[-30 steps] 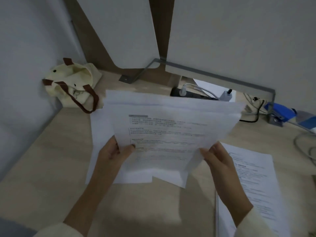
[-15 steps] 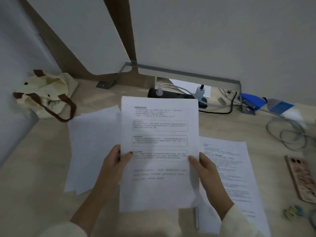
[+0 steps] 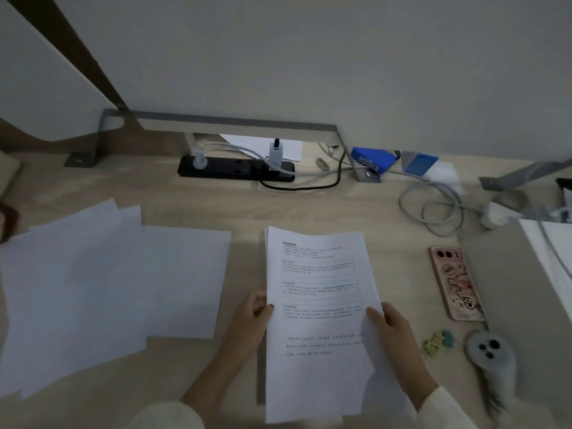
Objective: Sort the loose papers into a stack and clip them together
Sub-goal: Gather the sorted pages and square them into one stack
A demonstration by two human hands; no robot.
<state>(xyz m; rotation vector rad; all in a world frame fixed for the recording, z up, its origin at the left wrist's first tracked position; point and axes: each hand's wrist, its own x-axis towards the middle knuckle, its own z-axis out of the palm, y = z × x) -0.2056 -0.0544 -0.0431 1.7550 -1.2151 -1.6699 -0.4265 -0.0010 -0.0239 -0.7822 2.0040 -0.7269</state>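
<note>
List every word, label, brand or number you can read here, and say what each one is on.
None can be read.
Printed sheet held by the left hand and right hand: lines of text, too small and blurred.
Phone case: cartoon drawing, no legible words.
Blue packet by the wall: any print is blurred.
Loose papers on the left: blank sides showing.

Dim, bluish cast; soft blur thruout; wide-angle warp at edges; faint shadows.
</note>
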